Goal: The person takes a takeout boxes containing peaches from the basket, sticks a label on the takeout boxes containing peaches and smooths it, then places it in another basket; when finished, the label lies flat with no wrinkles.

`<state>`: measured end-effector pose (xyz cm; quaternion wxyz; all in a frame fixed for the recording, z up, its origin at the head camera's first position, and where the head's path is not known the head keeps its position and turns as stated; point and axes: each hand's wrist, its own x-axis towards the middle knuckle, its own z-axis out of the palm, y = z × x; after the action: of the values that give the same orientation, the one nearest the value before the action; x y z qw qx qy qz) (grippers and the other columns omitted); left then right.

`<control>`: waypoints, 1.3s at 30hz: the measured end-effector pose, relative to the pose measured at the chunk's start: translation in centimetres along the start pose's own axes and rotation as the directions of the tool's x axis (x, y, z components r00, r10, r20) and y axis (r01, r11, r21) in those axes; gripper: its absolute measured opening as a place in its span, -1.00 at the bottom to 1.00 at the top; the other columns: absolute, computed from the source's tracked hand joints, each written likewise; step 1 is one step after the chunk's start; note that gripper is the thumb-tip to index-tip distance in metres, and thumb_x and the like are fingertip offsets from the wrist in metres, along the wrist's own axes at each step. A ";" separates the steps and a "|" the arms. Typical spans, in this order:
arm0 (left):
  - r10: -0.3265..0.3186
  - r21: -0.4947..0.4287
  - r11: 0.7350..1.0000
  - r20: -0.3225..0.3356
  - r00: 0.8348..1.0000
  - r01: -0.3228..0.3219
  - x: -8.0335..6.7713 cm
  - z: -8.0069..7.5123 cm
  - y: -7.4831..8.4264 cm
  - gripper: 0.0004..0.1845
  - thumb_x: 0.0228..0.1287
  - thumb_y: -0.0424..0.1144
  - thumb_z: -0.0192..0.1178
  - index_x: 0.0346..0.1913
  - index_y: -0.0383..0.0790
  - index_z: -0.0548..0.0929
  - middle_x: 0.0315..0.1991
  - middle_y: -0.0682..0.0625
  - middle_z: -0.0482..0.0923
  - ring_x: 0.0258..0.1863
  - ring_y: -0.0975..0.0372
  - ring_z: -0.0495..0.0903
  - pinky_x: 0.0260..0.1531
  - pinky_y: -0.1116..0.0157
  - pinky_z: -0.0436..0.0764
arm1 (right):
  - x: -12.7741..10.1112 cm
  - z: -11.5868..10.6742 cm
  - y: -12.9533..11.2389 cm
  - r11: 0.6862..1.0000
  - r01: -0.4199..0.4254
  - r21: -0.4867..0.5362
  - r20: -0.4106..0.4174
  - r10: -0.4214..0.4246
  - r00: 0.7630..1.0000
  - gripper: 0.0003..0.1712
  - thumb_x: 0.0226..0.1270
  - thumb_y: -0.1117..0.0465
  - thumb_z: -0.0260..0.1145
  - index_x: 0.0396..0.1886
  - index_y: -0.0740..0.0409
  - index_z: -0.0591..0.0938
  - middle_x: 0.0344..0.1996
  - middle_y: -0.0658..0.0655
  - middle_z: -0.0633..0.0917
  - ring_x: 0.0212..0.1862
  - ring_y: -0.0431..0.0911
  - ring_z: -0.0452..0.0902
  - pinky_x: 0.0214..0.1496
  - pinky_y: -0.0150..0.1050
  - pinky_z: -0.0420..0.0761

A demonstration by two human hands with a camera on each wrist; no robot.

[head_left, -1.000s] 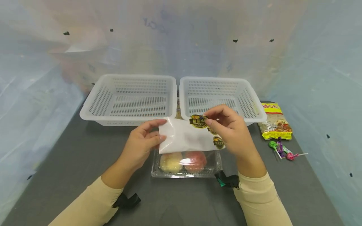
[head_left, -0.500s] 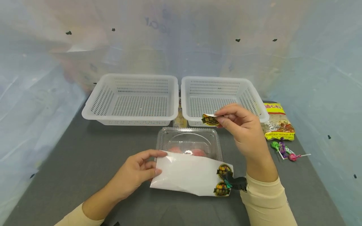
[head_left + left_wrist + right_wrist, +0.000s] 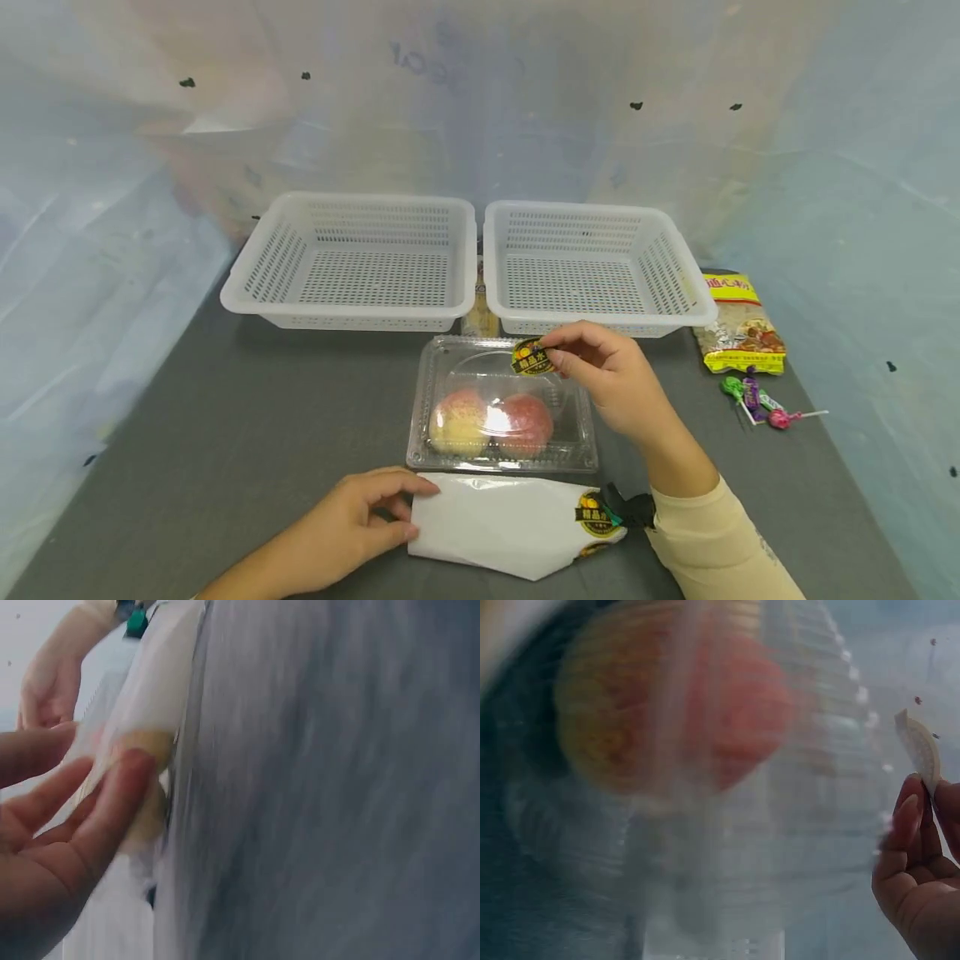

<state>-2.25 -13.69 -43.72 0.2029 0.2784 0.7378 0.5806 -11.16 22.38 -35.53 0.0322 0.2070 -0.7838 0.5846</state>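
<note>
Pinching a round dark-and-gold sticker between thumb and forefinger, the right hand now hovers over the far edge of the clear clamshell box. Half a second ago it held that sticker higher, in front of the right basket; it has since come down and toward the box lid. A second ago both hands held the backing sheet together above the box, with the sticker only just lifting off its upper edge.

The left hand has drawn the white backing sheet toward the person and lowered it to the worktop. Its grip is a light one: fingers curled over the sheet's left end, thumb beneath, as the left wrist view also suggests. Two more stickers show at the sheet's right end, near the right sleeve.

With the sheet out of the way, the box is in full view: two peach-coloured fruits sit side by side under the closed lid. The right wrist view shows them blurred through the plastic, and the sticker edge-on in the fingertips, not touching the lid so far as can be told.

Judging by this, the peeling is done and the sticker is about to be applied to the lid. The left basket, a snack packet and lollipops lie untouched.
</note>
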 end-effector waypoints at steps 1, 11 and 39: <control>0.001 0.056 0.998 0.017 1.000 -0.002 0.0 -0.3 -0.1 -0.61 0.52 -0.35 0.40 0.34 -0.15 0.71 0.05 0.03 0.70 -0.13 0.27 0.68 -0.23 0.29 0.71 | -0.1 0.1 0.2 1.000 -0.022 -0.009 0.012 0.022 1.000 -0.80 0.58 0.44 0.37 0.09 0.28 0.76 -0.04 0.18 0.76 -0.14 0.06 0.70 -0.06 -0.20 0.73; 0.032 0.457 0.888 0.069 0.997 -0.060 1.4 -3.8 3.7 -0.76 0.63 -0.11 0.34 0.20 0.00 0.83 -0.05 0.32 0.71 -0.13 0.37 0.67 -0.15 0.21 0.73 | -0.8 1.7 2.1 0.995 -0.093 -0.022 0.077 0.095 0.992 -0.75 0.57 0.38 0.41 0.16 0.24 0.75 0.00 0.13 0.76 -0.10 0.08 0.72 -0.09 -0.19 0.70; 0.354 0.420 0.883 -0.307 0.883 -0.208 13.6 0.0 3.0 -0.80 0.35 -0.40 0.52 0.00 -0.21 0.88 -0.16 0.13 0.80 -0.18 0.27 0.65 0.07 0.00 0.46 | -1.0 3.8 2.9 0.987 0.012 -0.159 -0.015 -0.014 1.000 -0.80 0.52 0.41 0.46 0.04 0.19 0.84 -0.08 0.01 0.80 -0.21 -0.05 0.70 -0.21 -0.19 0.74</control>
<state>-12.10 -4.35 -40.50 -0.0868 0.3018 0.8104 0.4947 -10.54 19.87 -39.63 0.0588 0.2042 -0.8262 0.5218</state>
